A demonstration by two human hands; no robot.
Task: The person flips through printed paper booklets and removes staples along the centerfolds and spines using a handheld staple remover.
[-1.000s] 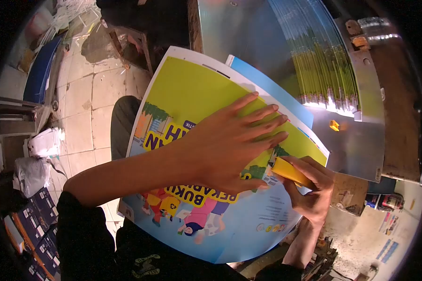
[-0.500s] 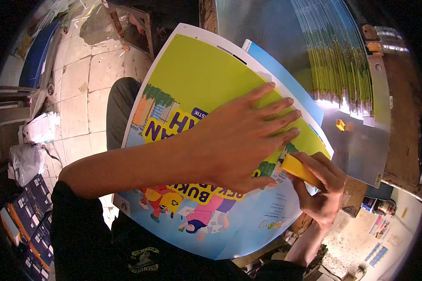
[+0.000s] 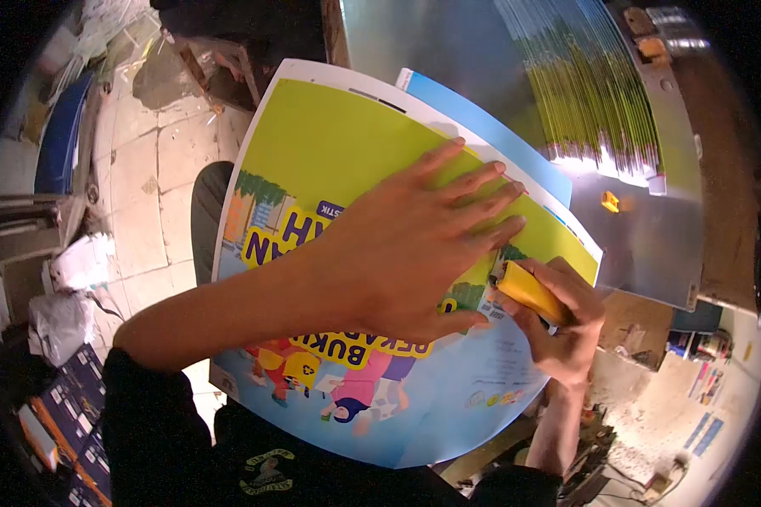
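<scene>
A large printed sheet [image 3: 313, 127], green and blue with upside-down lettering and cartoon figures, lies bowed over my lap. My left hand [image 3: 448, 245] rests flat on it, fingers spread toward the far right edge. In my right hand [image 3: 562, 321] is a yellow stapler [image 3: 528, 290], fingers wrapped round its body. Its front end meets the sheet just beyond my left thumb and fingers; whether its jaws are closed on the paper is hidden. A second, blue sheet [image 3: 482, 118] sticks out from behind the printed one.
A metal-topped table [image 3: 643, 253] stands ahead on the right. On it are a fanned stack of green and blue printed sheets [image 3: 592, 110] and a small yellow object [image 3: 610, 201]. A white plastic bag [image 3: 63, 317] and dark boxes [image 3: 68, 414] are on the left.
The whole view has shifted slightly, so the table and sheet sit further left. The stapler has turned a little in my right hand, showing more of its side. My left hand stays spread on the sheet.
</scene>
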